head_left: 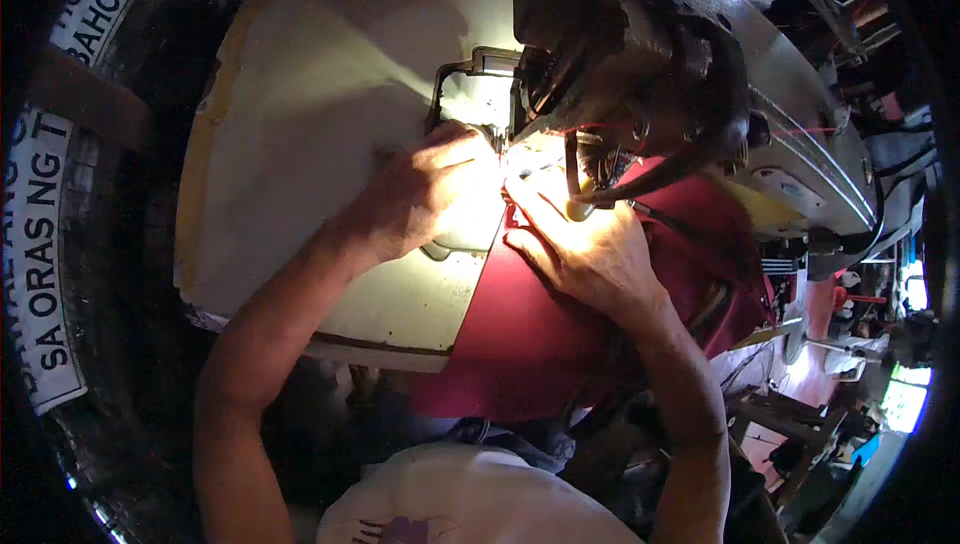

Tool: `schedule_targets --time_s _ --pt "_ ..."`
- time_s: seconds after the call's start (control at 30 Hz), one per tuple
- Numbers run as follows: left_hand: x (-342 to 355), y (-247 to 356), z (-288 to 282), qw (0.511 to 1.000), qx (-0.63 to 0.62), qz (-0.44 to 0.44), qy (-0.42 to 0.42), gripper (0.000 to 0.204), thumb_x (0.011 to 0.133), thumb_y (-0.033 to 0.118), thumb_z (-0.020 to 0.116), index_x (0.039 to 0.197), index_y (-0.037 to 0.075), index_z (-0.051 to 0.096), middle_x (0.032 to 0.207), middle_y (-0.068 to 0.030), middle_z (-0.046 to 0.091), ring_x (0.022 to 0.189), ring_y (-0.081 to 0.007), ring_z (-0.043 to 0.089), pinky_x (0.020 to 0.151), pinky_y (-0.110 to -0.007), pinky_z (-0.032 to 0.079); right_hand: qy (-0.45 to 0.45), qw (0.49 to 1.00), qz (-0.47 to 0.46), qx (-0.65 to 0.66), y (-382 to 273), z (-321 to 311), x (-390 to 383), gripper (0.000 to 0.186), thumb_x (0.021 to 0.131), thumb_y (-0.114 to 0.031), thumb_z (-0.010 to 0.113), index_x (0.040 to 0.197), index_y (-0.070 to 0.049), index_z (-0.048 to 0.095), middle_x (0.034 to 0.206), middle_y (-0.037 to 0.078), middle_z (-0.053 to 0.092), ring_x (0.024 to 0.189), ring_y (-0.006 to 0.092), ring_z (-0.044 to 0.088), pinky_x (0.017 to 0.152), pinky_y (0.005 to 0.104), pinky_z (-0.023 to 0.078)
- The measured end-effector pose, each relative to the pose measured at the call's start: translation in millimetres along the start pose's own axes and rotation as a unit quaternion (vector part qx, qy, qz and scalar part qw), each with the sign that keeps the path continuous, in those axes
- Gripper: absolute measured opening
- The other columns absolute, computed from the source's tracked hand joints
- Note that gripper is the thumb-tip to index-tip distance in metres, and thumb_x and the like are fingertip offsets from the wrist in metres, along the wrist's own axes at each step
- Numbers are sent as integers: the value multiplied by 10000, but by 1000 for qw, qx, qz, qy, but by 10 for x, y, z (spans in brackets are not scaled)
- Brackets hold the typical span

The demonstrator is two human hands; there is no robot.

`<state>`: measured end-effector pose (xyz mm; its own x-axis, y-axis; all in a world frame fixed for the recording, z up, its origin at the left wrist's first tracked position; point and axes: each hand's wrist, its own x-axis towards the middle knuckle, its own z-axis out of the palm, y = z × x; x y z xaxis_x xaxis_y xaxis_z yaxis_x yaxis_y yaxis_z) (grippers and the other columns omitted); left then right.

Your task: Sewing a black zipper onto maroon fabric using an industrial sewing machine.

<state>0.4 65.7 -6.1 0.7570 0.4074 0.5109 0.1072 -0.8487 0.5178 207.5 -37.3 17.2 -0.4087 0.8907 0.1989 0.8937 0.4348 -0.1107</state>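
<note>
A dark red cloth [520, 309] lies under the head of a sewing machine [640, 54], drapes over the table's front edge and spreads to the right. My left hand [430, 189] is just left of the needle area, its fingers curled together at the cloth's edge. Strong lamp light washes out the fingertips, so what they pinch cannot be made out. On top of the cloth rests my right hand [590, 244], its thumb and forefinger stretched out and pointing toward the needle area. The needle itself is hidden in glare and behind machine parts.
The pale sewing table [300, 94] extends left, with a dark-framed opening [475, 94] beside the machine. A dark cable [690, 159] curves over my right hand. White signs [50, 254] hang at the far left. Cluttered equipment stands at the right.
</note>
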Motion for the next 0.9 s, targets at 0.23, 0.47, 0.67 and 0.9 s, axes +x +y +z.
schedule_targets --time_s 0.23,0.47,0.67,0.9 --pt "29 -25 -52 995 62 72 -9 137 762 117 641 866 29 643 914 -93 606 915 -261 596 851 -378 520 20 999 13 41 -13 66 2 466 841 -267 720 1253 -81 605 1155 123 632 854 261 667 742 367 537" --pt "14 -71 -23 988 108 110 1 118 766 122 627 844 37 649 940 -95 615 940 -264 603 881 -380 521 7 999 15 35 -17 57 24 469 841 -262 719 1256 -75 602 1146 125 625 916 277 653 790 376 524" --pt "-13 -87 59 996 79 31 16 169 773 82 603 925 23 646 970 -108 606 975 -285 603 889 -372 520 16 999 6 49 16 66 21 484 836 -248 715 1267 -64 596 1178 133 610 1108 318 583 926 416 477" --pt "6 -9 -6 994 102 30 -29 201 780 59 586 970 17 639 999 -115 595 1029 -276 587 900 -365 512 33 998 -12 57 41 52 42 445 825 -232 723 1221 -59 615 1131 123 616 1028 297 609 893 400 493"
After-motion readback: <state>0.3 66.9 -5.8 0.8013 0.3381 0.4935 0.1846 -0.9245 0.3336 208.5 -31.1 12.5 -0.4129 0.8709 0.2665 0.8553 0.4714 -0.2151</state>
